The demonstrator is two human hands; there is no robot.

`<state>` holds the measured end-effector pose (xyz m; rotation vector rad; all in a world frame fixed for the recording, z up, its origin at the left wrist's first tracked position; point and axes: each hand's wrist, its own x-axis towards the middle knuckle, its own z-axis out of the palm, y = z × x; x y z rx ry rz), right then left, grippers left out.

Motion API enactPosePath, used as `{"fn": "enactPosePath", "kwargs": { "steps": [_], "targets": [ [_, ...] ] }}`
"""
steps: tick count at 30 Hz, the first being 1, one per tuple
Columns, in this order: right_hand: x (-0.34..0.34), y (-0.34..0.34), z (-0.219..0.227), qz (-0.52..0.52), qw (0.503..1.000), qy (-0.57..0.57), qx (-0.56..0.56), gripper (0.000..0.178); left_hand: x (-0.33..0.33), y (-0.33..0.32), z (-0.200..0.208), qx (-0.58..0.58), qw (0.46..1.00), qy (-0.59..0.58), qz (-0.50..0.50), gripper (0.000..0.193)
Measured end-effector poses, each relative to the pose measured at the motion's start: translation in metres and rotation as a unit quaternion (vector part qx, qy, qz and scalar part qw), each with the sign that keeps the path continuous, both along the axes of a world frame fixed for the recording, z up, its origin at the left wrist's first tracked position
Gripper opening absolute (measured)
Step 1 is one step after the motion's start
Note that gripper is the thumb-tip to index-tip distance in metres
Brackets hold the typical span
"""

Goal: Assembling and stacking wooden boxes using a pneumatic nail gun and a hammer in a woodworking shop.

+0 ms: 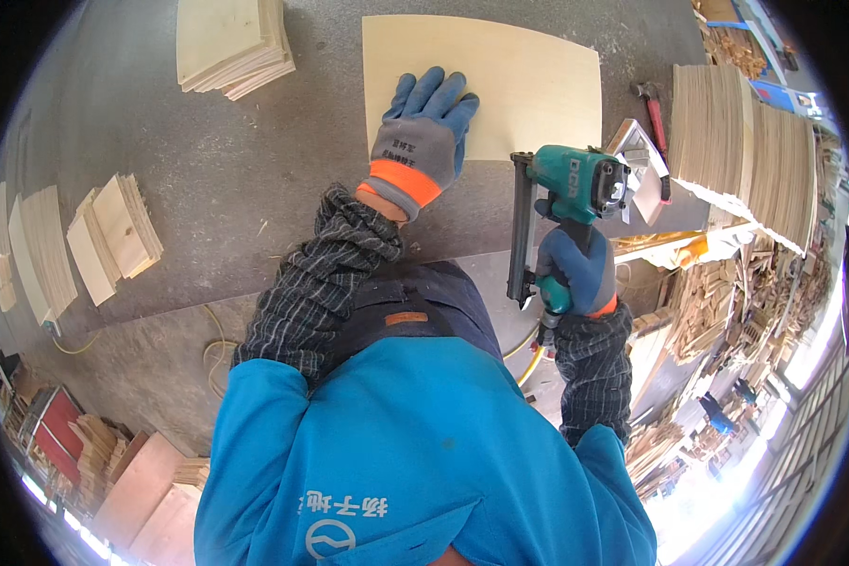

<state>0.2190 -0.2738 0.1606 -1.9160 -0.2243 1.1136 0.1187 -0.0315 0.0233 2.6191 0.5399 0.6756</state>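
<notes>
My left hand (418,141), in a grey and blue work glove with an orange cuff, lies with fingers stretched over the left part of a pale thin wooden panel (528,80). The panel rests flat on the dark worktable (316,123). In a similar glove, my right hand (583,269) is wrapped round the handle of a teal and black pneumatic staple gun (575,179). The tool is held up near the panel's lower right corner, and its long black magazine (522,236) stands to the left of the handle. A yellow air hose (531,366) hangs below its grip.
A stack of thin wooden sheets (226,42) sits at the far left, with smaller wooden stacks (113,236) nearer on the left. At right, a red-handled hammer (655,118) lies beside a small metal-edged box (640,170) and tall stacked panels (717,132). Scrap wood (707,311) piles up beyond.
</notes>
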Motion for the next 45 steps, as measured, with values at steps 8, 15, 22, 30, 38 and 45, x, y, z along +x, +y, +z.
{"fn": "enactPosePath", "kwargs": {
  "steps": [8,15,22,30,38,45],
  "targets": [
    [0.003,-0.002,0.010,-0.012,1.000,-0.014,0.007,0.045,0.000,-0.002,0.001,-0.007,1.000,0.003,0.004,0.037],
    [0.018,-0.017,0.009,-0.037,0.998,-0.035,0.031,0.052,0.001,-0.002,0.001,0.002,1.000,-0.008,0.008,0.036],
    [0.029,-0.022,0.007,-0.005,1.000,-0.020,-0.018,0.058,0.002,-0.001,0.006,-0.002,1.000,-0.009,0.004,0.035],
    [0.033,-0.025,0.005,-0.017,1.000,-0.005,0.006,0.054,0.003,-0.003,0.002,0.003,1.000,-0.005,0.006,0.036],
    [0.050,-0.052,0.006,-0.051,0.997,-0.047,0.026,0.054,0.003,-0.003,0.006,-0.003,1.000,0.005,0.005,0.038],
    [0.065,-0.060,0.001,-0.079,0.996,-0.026,0.043,0.054,0.002,-0.003,0.004,0.006,1.000,0.005,0.007,0.038]
  ]
}}
